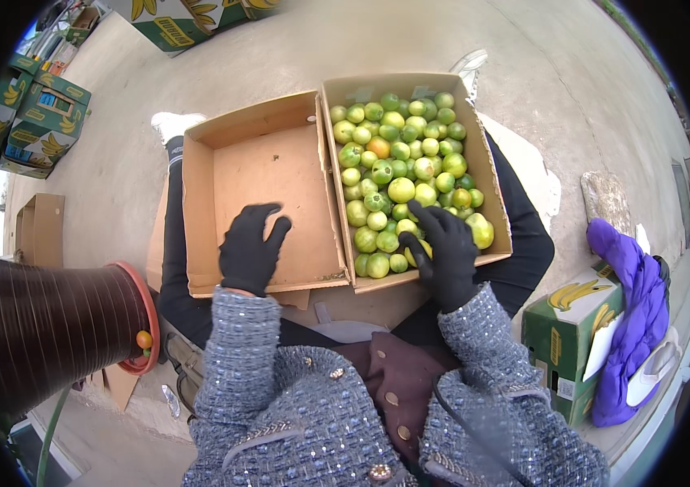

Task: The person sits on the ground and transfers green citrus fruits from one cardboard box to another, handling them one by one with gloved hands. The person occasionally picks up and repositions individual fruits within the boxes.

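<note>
Two open cardboard boxes stand side by side between my legs. The right box [491, 176] is filled with mostly green tomatoes [401, 190], a few of them turning orange, such as the orange tomato [378, 147]. My right hand [445, 252], in a black glove, reaches over the near right part of the tomatoes, thumb and forefinger apart around a yellow-green one; whether it grips it cannot be told. The left box [266, 182] holds only small bits of debris. Over its near part is my left hand [255, 246], also gloved in black, with thumb and fingers apart and nothing between them.
A large brown ribbed pot [59, 329] stands at the left, small tomatoes [144, 339] on its reddish saucer. Banana boxes [46, 122] are stacked at the far left. At the right, a purple padded garment [631, 329] lies against another banana box [570, 335], near a stone [605, 198].
</note>
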Demonstrator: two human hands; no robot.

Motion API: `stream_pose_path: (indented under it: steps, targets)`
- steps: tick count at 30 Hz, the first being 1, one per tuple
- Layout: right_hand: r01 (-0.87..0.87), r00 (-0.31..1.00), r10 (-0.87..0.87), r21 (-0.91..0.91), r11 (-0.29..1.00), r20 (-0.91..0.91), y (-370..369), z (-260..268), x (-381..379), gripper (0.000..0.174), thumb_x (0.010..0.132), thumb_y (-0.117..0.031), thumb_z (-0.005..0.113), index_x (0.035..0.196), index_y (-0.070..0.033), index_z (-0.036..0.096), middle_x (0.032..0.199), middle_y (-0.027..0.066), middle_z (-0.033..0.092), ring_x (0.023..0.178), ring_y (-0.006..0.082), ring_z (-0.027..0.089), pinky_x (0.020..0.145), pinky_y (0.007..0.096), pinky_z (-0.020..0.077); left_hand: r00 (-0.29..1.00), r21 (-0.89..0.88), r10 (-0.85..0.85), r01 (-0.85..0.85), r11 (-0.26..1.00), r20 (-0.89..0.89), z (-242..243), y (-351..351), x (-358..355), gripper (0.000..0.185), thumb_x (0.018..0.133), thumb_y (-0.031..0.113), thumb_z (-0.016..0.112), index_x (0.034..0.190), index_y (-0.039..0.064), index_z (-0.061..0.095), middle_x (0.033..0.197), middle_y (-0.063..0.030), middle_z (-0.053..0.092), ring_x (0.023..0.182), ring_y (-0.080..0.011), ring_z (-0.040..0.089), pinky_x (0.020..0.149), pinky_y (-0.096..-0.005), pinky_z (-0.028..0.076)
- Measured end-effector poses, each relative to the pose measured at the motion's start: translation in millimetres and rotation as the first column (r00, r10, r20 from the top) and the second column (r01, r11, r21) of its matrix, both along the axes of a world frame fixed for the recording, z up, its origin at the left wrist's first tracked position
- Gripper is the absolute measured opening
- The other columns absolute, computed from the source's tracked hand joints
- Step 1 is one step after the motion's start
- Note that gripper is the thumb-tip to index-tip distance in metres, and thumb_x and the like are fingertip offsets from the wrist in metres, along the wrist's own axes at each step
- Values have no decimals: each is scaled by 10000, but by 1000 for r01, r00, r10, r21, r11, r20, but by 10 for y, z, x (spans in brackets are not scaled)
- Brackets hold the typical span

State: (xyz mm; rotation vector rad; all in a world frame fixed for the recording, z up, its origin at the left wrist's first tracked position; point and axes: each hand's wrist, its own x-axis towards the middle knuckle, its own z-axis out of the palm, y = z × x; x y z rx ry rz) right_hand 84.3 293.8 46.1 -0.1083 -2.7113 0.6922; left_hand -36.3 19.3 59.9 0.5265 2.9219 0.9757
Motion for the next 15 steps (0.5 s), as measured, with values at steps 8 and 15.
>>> stream_pose_path:
  steps: [8, 15]
  targets:
    - [-109, 987, 117, -75, 991, 109, -145, -35, 7, 380, 888, -290, 706, 1227, -134, 633, 1104, 79, 660, 1045, 295, 609, 917, 421, 483, 652, -644, 267, 446, 622, 710, -402, -586, -227, 928, 695, 757, 677, 1329, 83, 606, 1343, -188, 582, 1243, -327, 572, 1070, -432, 429]
    - [-111, 990, 115, -59, 992, 82, -136, -51, 23, 373, 877, -305, 715, 1208, -146, 655, 1069, 71, 674, 993, 282, 639, 852, 409, 511, 607, -557, 142, 579, 596, 782, -510, -618, -291, 956, 733, 797, 599, 1300, 28, 621, 1305, -211, 626, 1221, -339, 589, 1053, -423, 440]
